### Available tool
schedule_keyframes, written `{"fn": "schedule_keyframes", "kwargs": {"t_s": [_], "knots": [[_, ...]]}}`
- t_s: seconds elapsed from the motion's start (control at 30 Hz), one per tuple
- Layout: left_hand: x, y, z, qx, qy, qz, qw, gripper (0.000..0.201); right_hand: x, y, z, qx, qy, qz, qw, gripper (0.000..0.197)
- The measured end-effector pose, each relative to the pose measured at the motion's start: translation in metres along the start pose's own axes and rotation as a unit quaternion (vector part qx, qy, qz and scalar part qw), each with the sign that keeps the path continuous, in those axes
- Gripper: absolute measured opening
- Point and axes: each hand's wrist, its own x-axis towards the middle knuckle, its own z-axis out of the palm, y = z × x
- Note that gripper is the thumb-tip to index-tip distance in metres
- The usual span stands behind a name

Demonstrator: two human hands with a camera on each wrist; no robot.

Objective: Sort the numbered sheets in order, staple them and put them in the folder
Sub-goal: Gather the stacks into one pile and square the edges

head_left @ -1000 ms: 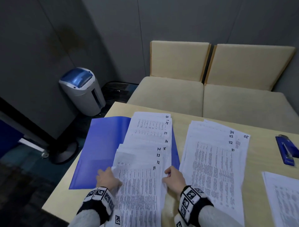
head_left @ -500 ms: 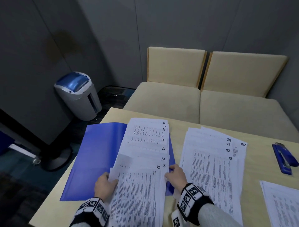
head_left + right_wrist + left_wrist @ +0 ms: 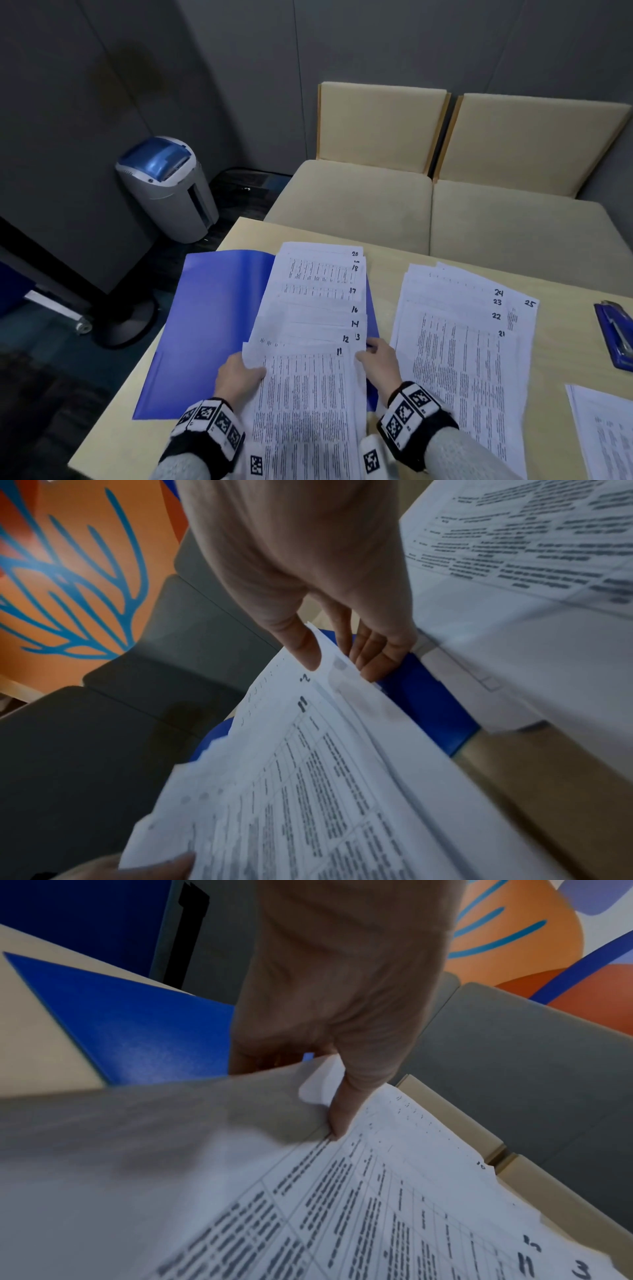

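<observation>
A fanned pile of printed sheets [image 3: 308, 394], numbered 11 to 20 at their top right corners, lies on an open blue folder [image 3: 212, 329] with sheet 11 on top. My left hand [image 3: 251, 371] pinches the pile's left edge; in the left wrist view its thumb [image 3: 339, 1115] lies on top and the fingers are underneath. My right hand [image 3: 368, 356] pinches the right edge, with the thumb [image 3: 301, 645] above the paper and the fingers under it. The near sheets are raised off the folder [image 3: 428, 704]. A second fan [image 3: 459, 359], numbered 21 to 25, lies to the right.
A blue stapler [image 3: 615, 332] lies at the table's right edge. Another pile of sheets [image 3: 606, 435] sits at the near right. Bare table [image 3: 387, 284] shows between the two fans. Two beige chairs [image 3: 359, 205] stand beyond the table and a grey bin [image 3: 168, 188] on the floor at left.
Both hands have moved up along the pile's side edges and taken hold of it. The fan has closed up, so numbers 13 and 15 are partly or fully covered.
</observation>
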Motion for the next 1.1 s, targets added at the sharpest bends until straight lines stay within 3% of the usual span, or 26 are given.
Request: {"fn": "schedule_keyframes", "kwargs": {"t_s": [0.17, 0.3, 0.57, 0.8, 0.97, 1.1], "knots": [[0.006, 0.008, -0.010, -0.070, 0.009, 0.066, 0.995, 0.028, 0.004, -0.002, -0.004, 0.004, 0.007, -0.005, 1.000, 0.039], [0.019, 0.023, -0.015, -0.074, 0.013, 0.077, 0.994, 0.025, 0.014, -0.004, -0.006, -0.009, -0.009, 0.005, 1.000, 0.052], [0.043, 0.059, 0.000, 0.042, 0.102, 0.015, 0.994, 0.035, 0.027, -0.002, 0.001, 0.002, -0.038, -0.009, 0.999, 0.024], [0.046, 0.083, 0.008, -0.015, 0.087, -0.015, 0.996, 0.043, 0.029, -0.010, 0.002, 0.049, -0.050, 0.036, 0.997, 0.046], [0.047, 0.077, 0.008, -0.098, 0.055, -0.006, 0.994, 0.053, 0.034, -0.012, 0.003, 0.043, -0.045, 0.065, 0.996, 0.024], [0.048, 0.069, 0.002, -0.086, -0.007, 0.027, 0.996, 0.042, 0.035, -0.011, 0.008, 0.032, -0.045, 0.050, 0.997, 0.019]]}}
